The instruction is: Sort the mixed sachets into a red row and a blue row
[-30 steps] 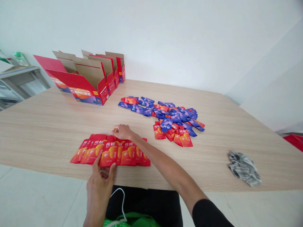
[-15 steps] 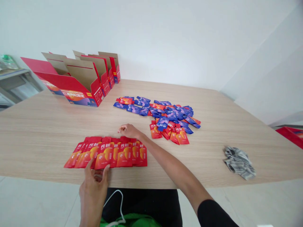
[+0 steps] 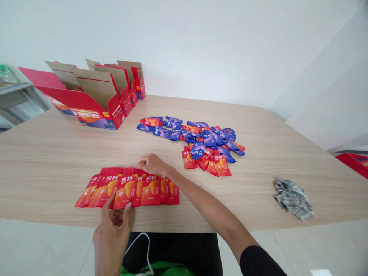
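A row of overlapping red sachets (image 3: pixel 125 191) with orange fruit prints lies near the table's front edge. My left hand (image 3: pixel 112 226) is at the row's lower edge, its thumb and forefinger apart and touching the front sachets, the other fingers curled. At the upper edge of the row is my right hand (image 3: pixel 153 164), fingers bent together and pointing left. Its fingertips are by the tops of the middle sachets, and whether they pinch anything is hidden. Farther off lies a loose pile of blue sachets (image 3: pixel 211 138) mixed with red sachets (image 3: pixel 221 165).
Several open red cartons (image 3: pixel 94 105) stand in a row at the back left, flaps raised. A crumpled striped cloth (image 3: pixel 293 199) lies on the right of the wooden table (image 3: pixel 247 199). Behind is a white wall. A red box (image 3: pixel 353 163) shows at the right edge.
My right hand has come down and slightly left to the upper edge of the sachet row. My left hand stays at the lower edge. The view has shifted slightly.
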`<action>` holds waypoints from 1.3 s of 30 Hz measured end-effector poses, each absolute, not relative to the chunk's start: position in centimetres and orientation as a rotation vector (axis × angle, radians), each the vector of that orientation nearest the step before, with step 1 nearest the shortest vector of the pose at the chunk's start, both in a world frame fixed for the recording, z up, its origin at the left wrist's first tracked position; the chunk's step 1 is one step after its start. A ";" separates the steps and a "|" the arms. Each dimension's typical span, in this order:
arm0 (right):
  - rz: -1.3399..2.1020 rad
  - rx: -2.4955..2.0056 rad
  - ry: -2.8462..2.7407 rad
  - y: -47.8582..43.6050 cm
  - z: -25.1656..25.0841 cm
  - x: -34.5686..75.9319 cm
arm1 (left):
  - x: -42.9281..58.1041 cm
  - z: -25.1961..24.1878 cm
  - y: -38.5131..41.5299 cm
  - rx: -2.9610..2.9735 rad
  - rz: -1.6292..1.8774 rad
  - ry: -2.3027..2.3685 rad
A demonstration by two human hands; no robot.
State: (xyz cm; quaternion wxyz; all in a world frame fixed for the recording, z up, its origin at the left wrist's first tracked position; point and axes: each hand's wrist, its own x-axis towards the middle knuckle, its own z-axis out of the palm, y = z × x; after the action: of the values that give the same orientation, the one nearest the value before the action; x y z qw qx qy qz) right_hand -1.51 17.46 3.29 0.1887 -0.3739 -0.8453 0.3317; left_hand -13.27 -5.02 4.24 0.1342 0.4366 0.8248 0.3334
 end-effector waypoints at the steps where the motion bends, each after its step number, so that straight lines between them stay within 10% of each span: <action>1: 0.938 -1.052 -2.393 17.4 3.2 -2.2 | -13.3 4.2 -5.1 1.264 0.976 2.393; 20: 0.348 -1.594 -1.975 28.7 3.1 3.9 | -14.6 1.9 -4.9 1.290 1.226 2.335; 39: 0.561 -1.811 -1.763 40.5 2.8 -0.2 | -11.3 0.1 -6.1 1.561 1.284 1.974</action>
State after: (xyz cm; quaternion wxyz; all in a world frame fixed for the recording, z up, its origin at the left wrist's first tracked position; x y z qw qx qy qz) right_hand -0.22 40.45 2.84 0.2728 -0.6730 -0.6551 0.2086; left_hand -11.25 -6.11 0.06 0.1575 0.5456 0.6901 0.4486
